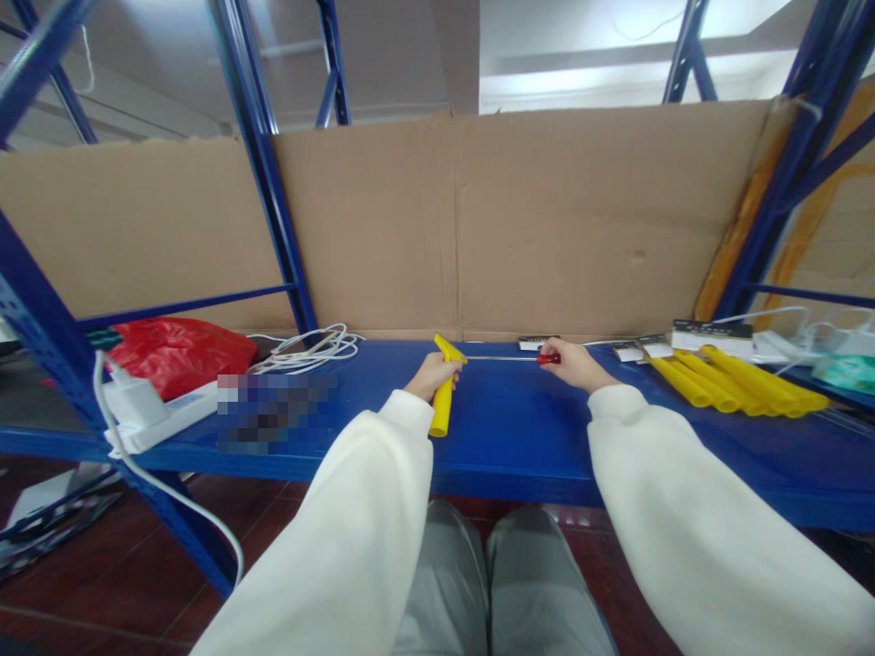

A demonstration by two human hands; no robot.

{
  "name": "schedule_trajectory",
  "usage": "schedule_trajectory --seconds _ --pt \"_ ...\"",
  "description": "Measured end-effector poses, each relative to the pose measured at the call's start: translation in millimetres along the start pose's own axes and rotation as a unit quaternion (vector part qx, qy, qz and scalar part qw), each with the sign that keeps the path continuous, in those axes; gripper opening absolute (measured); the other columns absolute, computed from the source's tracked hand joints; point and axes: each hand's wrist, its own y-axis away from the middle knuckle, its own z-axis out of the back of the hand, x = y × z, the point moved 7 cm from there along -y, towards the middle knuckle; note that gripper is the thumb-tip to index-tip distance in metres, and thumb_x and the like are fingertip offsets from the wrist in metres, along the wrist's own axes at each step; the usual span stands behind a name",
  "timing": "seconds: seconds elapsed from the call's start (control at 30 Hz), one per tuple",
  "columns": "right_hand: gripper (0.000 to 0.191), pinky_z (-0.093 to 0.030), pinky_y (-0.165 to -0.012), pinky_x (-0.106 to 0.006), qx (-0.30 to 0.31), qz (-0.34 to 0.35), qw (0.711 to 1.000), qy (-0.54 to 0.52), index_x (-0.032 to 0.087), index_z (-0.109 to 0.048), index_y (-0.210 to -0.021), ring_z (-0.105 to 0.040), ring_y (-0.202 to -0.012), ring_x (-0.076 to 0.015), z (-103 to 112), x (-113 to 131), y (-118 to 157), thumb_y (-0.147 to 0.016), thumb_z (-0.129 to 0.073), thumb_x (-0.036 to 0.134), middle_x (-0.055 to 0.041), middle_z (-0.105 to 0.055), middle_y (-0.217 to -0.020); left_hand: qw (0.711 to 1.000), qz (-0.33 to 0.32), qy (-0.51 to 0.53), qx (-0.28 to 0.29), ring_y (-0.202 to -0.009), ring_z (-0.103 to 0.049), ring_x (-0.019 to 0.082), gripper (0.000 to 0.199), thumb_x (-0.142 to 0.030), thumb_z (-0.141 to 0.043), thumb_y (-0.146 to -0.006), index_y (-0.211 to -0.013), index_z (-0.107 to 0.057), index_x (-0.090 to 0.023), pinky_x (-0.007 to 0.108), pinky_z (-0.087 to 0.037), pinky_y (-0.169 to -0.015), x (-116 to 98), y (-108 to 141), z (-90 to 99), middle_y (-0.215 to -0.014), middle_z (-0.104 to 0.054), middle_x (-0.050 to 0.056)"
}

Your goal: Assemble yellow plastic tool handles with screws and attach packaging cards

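Note:
My left hand [435, 375] is wrapped round a yellow tube-shaped piece with a slanted, pointed upper end [442, 412], held upright above the blue shelf top. In my right hand [572, 361] is a screwdriver [549, 359] with a red handle, my fingers closed round that handle. Its long thin shaft lies level and points left, the tip reaching the yellow piece beside my left fingers. Whether the tip sits in a screw or a hole is too small to tell.
Several yellow tubes [735, 387] lie at the right, near small black-and-white boxes [712, 337]. On the left are a red plastic bag [179, 353], a white power strip [174, 415] and a coiled white cable [318, 348]. Cardboard [533, 228] walls the back between blue posts [263, 173].

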Motion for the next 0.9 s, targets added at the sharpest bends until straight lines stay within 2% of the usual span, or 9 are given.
schedule_trajectory --seconds 0.17,0.33,0.5,0.67,0.9 --pt "0.011 -0.045 -0.081 -0.035 0.014 -0.007 0.998 0.060 0.023 -0.061 -0.087 -0.070 -0.089 -0.0244 3 5 1 -0.079 -0.058 0.016 -0.0065 -0.076 -0.093 0.999 -0.008 -0.038 0.022 -0.042 -0.049 0.009 0.013 -0.001 -0.058 -0.072 -0.070 -0.060 -0.013 0.021 -0.044 -0.048 5 -7 -3.4 -0.048 -0.053 -0.004" --pt "0.013 -0.039 -0.088 -0.036 0.027 -0.003 0.991 0.131 0.021 -0.060 -0.087 -0.068 -0.094 -0.0258 8 22 4 -0.080 -0.053 0.012 -0.0093 -0.075 -0.094 0.996 -0.010 -0.080 0.034 -0.043 -0.049 0.009 0.020 0.001 -0.057 -0.073 -0.060 -0.056 -0.014 0.021 -0.043 -0.048 8 -11 -5.8 -0.047 -0.053 -0.003" --pt "0.014 -0.039 -0.079 -0.031 0.067 -0.006 0.981 0.182 0.020 -0.060 -0.089 -0.068 -0.090 -0.0255 8 34 6 -0.079 -0.054 0.011 -0.0103 -0.074 -0.091 0.995 -0.012 -0.093 0.033 -0.044 -0.051 0.010 0.020 0.001 -0.057 -0.073 -0.059 -0.056 -0.014 0.021 -0.043 -0.050 10 -14 -4.9 -0.047 -0.053 -0.003" --pt "0.019 -0.039 -0.070 -0.029 0.097 -0.024 0.973 0.208 0.019 -0.063 -0.099 -0.068 -0.085 -0.0241 5 33 8 -0.082 -0.056 0.013 -0.0110 -0.076 -0.093 0.995 -0.015 -0.096 0.035 -0.044 -0.051 0.010 0.021 0.000 -0.057 -0.074 -0.058 -0.057 -0.014 0.022 -0.043 -0.050 12 -16 -4.0 -0.048 -0.054 -0.002" --pt "0.024 -0.040 -0.088 -0.035 0.100 -0.006 0.974 0.202 0.017 -0.070 -0.098 -0.066 -0.107 -0.0271 1 35 7 -0.084 -0.051 0.013 -0.0129 -0.076 -0.109 0.992 -0.023 -0.108 0.053 -0.044 -0.052 0.011 0.022 -0.001 -0.057 -0.074 -0.056 -0.057 -0.014 0.023 -0.044 -0.050 16 -21 -6.2 -0.050 -0.058 0.000"
